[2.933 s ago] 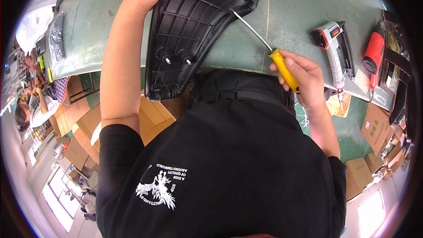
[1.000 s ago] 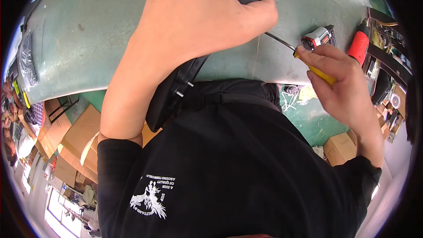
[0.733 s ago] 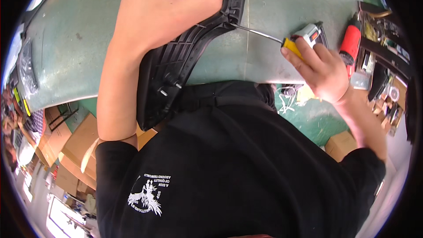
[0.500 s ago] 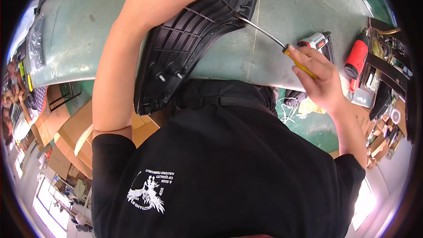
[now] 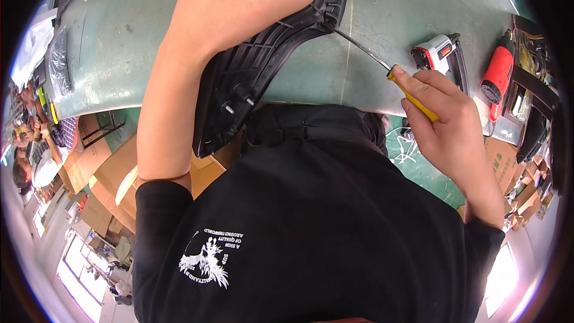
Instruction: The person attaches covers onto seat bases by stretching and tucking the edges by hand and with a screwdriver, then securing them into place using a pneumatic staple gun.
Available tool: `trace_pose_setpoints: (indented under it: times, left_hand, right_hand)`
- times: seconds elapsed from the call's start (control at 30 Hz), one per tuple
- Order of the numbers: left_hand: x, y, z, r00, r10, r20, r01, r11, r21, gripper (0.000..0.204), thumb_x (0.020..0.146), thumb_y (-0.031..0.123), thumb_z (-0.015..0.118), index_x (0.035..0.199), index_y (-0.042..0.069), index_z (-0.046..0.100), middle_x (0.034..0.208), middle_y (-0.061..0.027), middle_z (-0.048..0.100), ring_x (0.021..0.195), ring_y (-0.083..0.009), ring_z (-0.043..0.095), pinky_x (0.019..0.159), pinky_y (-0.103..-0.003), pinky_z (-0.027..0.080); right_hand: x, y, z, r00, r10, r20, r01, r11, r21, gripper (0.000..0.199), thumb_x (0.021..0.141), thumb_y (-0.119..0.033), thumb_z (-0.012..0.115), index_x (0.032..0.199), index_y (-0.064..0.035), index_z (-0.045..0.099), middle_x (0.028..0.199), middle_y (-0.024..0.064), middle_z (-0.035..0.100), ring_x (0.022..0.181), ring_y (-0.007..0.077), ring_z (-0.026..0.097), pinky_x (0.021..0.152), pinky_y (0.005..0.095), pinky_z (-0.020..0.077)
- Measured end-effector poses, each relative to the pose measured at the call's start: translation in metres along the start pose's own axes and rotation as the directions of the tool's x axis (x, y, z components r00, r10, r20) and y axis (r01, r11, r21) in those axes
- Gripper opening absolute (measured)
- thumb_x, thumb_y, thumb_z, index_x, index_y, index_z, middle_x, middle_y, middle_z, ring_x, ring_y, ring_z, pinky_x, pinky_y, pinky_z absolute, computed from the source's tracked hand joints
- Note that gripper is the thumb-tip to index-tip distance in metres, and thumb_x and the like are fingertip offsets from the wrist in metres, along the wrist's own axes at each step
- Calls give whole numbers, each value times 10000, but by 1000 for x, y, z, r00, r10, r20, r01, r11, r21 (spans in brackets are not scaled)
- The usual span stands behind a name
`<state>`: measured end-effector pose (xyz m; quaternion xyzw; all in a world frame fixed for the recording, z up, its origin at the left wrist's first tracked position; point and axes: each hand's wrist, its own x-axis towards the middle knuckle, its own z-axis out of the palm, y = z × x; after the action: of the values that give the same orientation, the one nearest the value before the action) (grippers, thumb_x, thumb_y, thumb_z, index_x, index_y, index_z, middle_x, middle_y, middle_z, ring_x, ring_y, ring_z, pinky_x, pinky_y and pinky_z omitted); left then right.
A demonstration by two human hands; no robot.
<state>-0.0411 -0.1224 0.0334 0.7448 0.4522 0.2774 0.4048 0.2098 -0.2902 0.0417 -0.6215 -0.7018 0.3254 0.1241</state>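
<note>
My left hand (image 5: 239, 3) grips the upper part of a black ribbed plastic panel (image 5: 251, 84) that leans from the green table (image 5: 119, 42) toward my body. My right hand (image 5: 445, 125) holds a screwdriver (image 5: 382, 66) by its yellow handle. Its thin metal shaft runs up and left, and the tip touches the panel's right edge just below my left thumb. Two short metal studs stick out of the panel's lower end.
On the table to the right lie a red, white and black power tool (image 5: 439, 54) and a red and black power tool (image 5: 499, 75). Cardboard boxes (image 5: 101, 173) sit on the floor at the left. Other people work at the far left edge (image 5: 27, 143).
My left hand shifted its grip on the panel, and the panel swung closer, then steadied. The screwdriver's tip stays at the panel's right edge while my right hand drifted slightly down.
</note>
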Motion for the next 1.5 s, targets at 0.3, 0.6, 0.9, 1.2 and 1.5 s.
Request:
trace_pose_setpoints:
  times: [0.3, 0.6, 0.9, 1.2, 1.5]
  left_hand:
    - [3, -17, -1, 999, 46, -20, -47, 997, -68, 871, 745, 212, 787, 1481, -102, 442, 1421, -256, 547, 1280, -326, 576, 1104, -378, 446]
    - [7, -32, -8, 992, 128, -4, -128, 988, -83, 871, 748, 192, 785, 1481, -120, 434, 1407, -271, 534, 1277, -339, 572, 1108, -396, 443]
    - [5, -15, -11, 1000, -29, 2, 29, 987, -157, 856, 760, 213, 781, 1475, -117, 442, 1391, -244, 561, 1267, -305, 573, 1103, -368, 438]
    - [5, -16, -8, 1000, 8, -22, -10, 996, -87, 842, 773, 226, 779, 1472, -111, 450, 1399, -252, 562, 1274, -330, 577, 1101, -384, 447]
    - [7, -22, -11, 999, 31, -37, -34, 995, -90, 862, 758, 236, 795, 1456, -136, 453, 1388, -289, 568, 1256, -362, 612, 1047, -392, 497]
  right_hand:
    - [18, -20, -20, 994, 52, 97, -47, 998, -52, 454, 864, 95, 692, 1305, -11, 716, 1076, 160, 691, 839, 283, 689, 750, 332, 549]
    - [22, 1, 15, 981, -184, 62, 194, 948, -251, 474, 875, 119, 694, 1328, -20, 700, 1023, 134, 650, 773, 241, 669, 672, 315, 531]
    - [0, -23, -5, 997, 68, 28, -67, 997, -36, 442, 872, 103, 711, 1299, -9, 717, 1037, 148, 682, 802, 253, 674, 705, 303, 541]
    - [6, -24, -12, 997, 73, 33, -71, 995, -64, 440, 885, 86, 705, 1313, -14, 711, 1072, 155, 698, 845, 263, 696, 747, 312, 552]
    - [28, -39, -26, 987, 112, 115, -96, 986, -135, 453, 872, 111, 684, 1307, -11, 710, 1066, 146, 689, 851, 275, 694, 752, 309, 547]
